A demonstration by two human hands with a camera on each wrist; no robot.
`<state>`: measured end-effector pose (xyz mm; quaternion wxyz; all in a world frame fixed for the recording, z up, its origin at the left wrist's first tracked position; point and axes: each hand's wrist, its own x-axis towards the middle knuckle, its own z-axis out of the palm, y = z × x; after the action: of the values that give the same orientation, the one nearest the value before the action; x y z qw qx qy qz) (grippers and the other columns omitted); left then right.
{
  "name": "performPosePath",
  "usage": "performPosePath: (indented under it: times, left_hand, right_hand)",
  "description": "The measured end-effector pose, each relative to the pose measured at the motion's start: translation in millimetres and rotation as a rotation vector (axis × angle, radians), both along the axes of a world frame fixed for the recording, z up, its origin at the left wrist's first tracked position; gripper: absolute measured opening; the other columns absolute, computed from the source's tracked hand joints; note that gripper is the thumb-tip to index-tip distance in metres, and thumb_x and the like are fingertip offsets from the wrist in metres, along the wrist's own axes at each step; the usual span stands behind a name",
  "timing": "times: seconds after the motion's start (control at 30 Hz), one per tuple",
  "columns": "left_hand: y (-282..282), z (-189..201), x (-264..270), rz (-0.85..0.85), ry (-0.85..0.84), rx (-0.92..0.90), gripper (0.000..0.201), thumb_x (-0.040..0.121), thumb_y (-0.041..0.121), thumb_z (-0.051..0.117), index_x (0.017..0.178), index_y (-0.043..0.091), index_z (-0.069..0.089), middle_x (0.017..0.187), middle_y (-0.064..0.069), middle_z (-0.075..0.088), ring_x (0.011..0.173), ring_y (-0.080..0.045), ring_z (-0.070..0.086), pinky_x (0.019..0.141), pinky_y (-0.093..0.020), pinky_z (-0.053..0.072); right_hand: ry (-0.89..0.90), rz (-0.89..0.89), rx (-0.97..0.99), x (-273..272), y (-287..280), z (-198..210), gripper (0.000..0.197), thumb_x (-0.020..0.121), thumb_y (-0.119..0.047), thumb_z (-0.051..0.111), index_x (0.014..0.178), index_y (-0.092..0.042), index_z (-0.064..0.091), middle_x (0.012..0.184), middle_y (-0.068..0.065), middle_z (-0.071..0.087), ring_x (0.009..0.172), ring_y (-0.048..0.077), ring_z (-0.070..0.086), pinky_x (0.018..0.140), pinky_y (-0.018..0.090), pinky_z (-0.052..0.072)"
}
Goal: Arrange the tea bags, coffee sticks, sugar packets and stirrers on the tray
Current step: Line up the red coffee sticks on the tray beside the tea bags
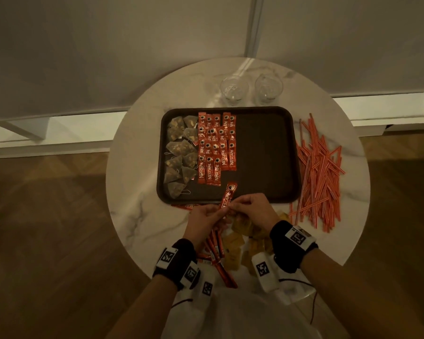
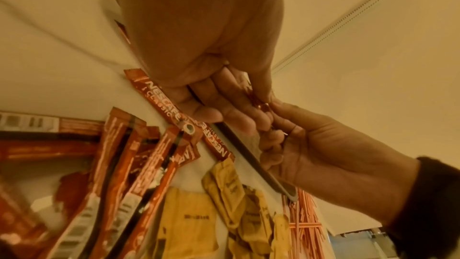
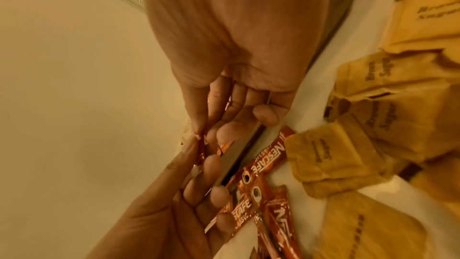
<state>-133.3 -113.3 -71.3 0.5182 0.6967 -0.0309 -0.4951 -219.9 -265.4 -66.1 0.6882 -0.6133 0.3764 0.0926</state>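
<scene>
Dim rm: round marble table [image 1: 137, 192], wood floor [image 1: 47, 216].

The dark brown tray [image 1: 262, 152] lies on the table with pyramid tea bags [image 1: 180, 152] along its left edge and orange coffee sticks [image 1: 216, 148] in overlapping rows beside them. One coffee stick [image 1: 227, 195] tilts over the tray's near rim, with more loose sticks [image 1: 216, 250] and yellow-brown sugar packets [image 1: 240, 238] near it on the table. Striped orange stirrers [image 1: 318, 172] are heaped right of the tray.

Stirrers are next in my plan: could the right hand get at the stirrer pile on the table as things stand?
Probably yes, once freed. The right hand pinches a coffee stick together with the left hand. The stirrer pile lies uncovered on the table, right of the tray, with nothing between.
</scene>
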Motion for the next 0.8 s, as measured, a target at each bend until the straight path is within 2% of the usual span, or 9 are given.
performPosePath:
  times: [0.13, 0.23, 0.3, 0.37, 0.47, 0.5, 0.57, 0.63, 0.8]
  left_hand:
    - [-7.8, -4.3, 8.9, -0.030, 0.000, 0.026, 0.020, 0.094, 0.027, 0.063, 0.100, 0.011, 0.074, 0.085, -0.007, 0.077, 0.072, -0.016, 0.071, 0.067, -0.023, 0.056]
    - [-9.5, -10.7, 15.0, -0.062, -0.076, 0.081, 0.024, 0.095, 0.034, 0.062, 0.092, 0.014, 0.074, 0.078, -0.007, 0.076, 0.064, -0.016, 0.069, 0.064, -0.026, 0.055]
    - [-7.8, -13.8, 18.9, -0.041, -0.129, 0.131, 0.029, 0.095, 0.037, 0.061, 0.084, 0.013, 0.074, 0.072, -0.007, 0.074, 0.061, -0.019, 0.068, 0.060, -0.027, 0.053]
    - [-4.8, -17.1, 22.2, 0.007, -0.159, 0.166, 0.032, 0.095, 0.035, 0.062, 0.079, 0.011, 0.073, 0.068, -0.007, 0.073, 0.058, -0.018, 0.066, 0.058, -0.026, 0.053]
    - [3.2, -21.7, 25.4, 0.048, -0.193, 0.196, 0.035, 0.096, 0.032, 0.061, 0.069, 0.011, 0.069, 0.059, 0.000, 0.068, 0.048, -0.006, 0.059, 0.052, -0.017, 0.046]
    - [6.4, -23.8, 26.1, 0.049, -0.202, 0.201, 0.037, 0.096, 0.032, 0.061, 0.066, 0.011, 0.067, 0.059, -0.002, 0.068, 0.049, -0.008, 0.060, 0.053, -0.017, 0.046]
    - [13.8, -27.8, 26.9, 0.053, -0.216, 0.209, 0.040, 0.096, 0.033, 0.062, 0.066, 0.007, 0.068, 0.061, -0.007, 0.069, 0.051, -0.012, 0.062, 0.052, -0.019, 0.047]
    - [19.5, -30.4, 27.0, 0.055, -0.237, 0.227, 0.041, 0.096, 0.032, 0.062, 0.069, 0.002, 0.069, 0.055, -0.001, 0.067, 0.045, -0.007, 0.058, 0.046, -0.016, 0.043]
    - [23.4, -34.3, 25.2, 0.017, -0.281, 0.257, 0.040, 0.096, 0.030, 0.062, 0.060, 0.011, 0.063, 0.045, 0.008, 0.060, 0.040, 0.001, 0.052, 0.046, -0.010, 0.040]
  right_hand:
    - [0.035, 0.036, -0.040, 11.8, -9.5, -7.9, 0.006, 0.089, -0.014, 0.070, 0.088, -0.013, 0.076, 0.084, 0.001, 0.075, 0.075, 0.008, 0.070, 0.069, 0.016, 0.055]
    - [0.066, 0.031, -0.066, 23.4, -20.5, -13.2, 0.012, 0.089, -0.013, 0.070, 0.092, -0.003, 0.075, 0.079, 0.007, 0.073, 0.062, 0.010, 0.065, 0.059, 0.015, 0.052]
    - [0.089, 0.029, -0.107, 33.0, -31.2, -17.8, 0.016, 0.090, -0.014, 0.070, 0.092, 0.001, 0.074, 0.074, 0.005, 0.070, 0.051, 0.008, 0.059, 0.053, 0.014, 0.049]
    - [0.124, 0.050, -0.167, 43.5, -42.2, -24.5, 0.017, 0.090, -0.016, 0.071, 0.091, 0.000, 0.074, 0.072, 0.004, 0.069, 0.047, 0.009, 0.055, 0.052, 0.017, 0.048]
    - [0.172, 0.096, -0.234, 58.6, -53.5, -34.1, 0.015, 0.089, -0.021, 0.072, 0.088, -0.006, 0.074, 0.074, 0.003, 0.070, 0.047, 0.009, 0.054, 0.055, 0.019, 0.049]
    - [0.183, 0.111, -0.248, 63.6, -55.7, -36.5, 0.015, 0.089, -0.021, 0.072, 0.088, -0.007, 0.074, 0.074, 0.003, 0.071, 0.047, 0.008, 0.054, 0.055, 0.019, 0.049]
    - [0.193, 0.139, -0.273, 72.9, -58.4, -39.3, 0.014, 0.089, -0.022, 0.072, 0.087, -0.008, 0.074, 0.074, 0.002, 0.071, 0.048, 0.009, 0.054, 0.055, 0.019, 0.050]
    - [0.204, 0.155, -0.292, 80.1, -60.6, -40.8, 0.012, 0.089, -0.022, 0.072, 0.085, -0.011, 0.073, 0.074, 0.001, 0.071, 0.049, 0.008, 0.055, 0.054, 0.018, 0.050]
    - [0.228, 0.161, -0.319, 88.9, -61.8, -44.2, 0.014, 0.088, -0.023, 0.073, 0.083, -0.010, 0.073, 0.075, 0.002, 0.072, 0.049, 0.010, 0.056, 0.055, 0.019, 0.052]
